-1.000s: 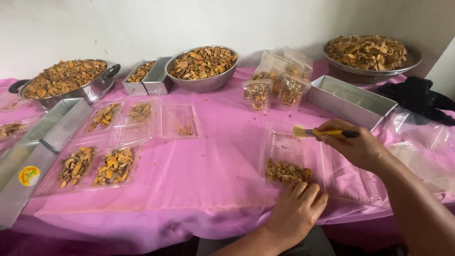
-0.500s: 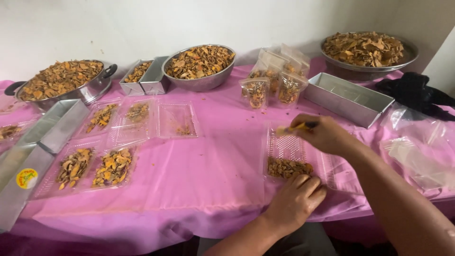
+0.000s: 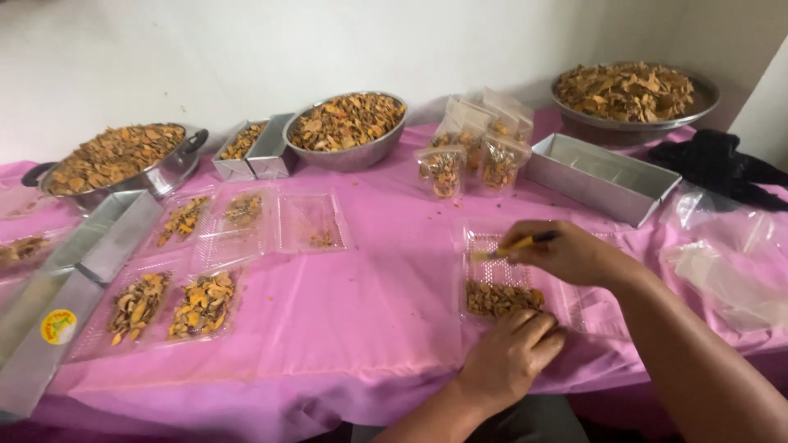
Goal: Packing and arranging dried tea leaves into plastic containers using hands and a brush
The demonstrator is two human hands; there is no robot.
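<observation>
I note the pink tablecloth (image 3: pixel 369 312) under everything, and on it, right beneath both hands, an open clear clamshell tray (image 3: pixel 502 275) with dried orange-brown chips filling its near half. My left hand (image 3: pixel 509 357) rests with curled fingers on the tray's near edge, gripping nothing I can make out. My right hand (image 3: pixel 574 254) pinches a yellow-tipped brush (image 3: pixel 513 244) over the lid half, just beyond the chips.

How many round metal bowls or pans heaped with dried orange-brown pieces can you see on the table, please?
3: a handled pan at the far left, a bowl at back centre, and a wide basin at the far right. None appears hidden.
</observation>
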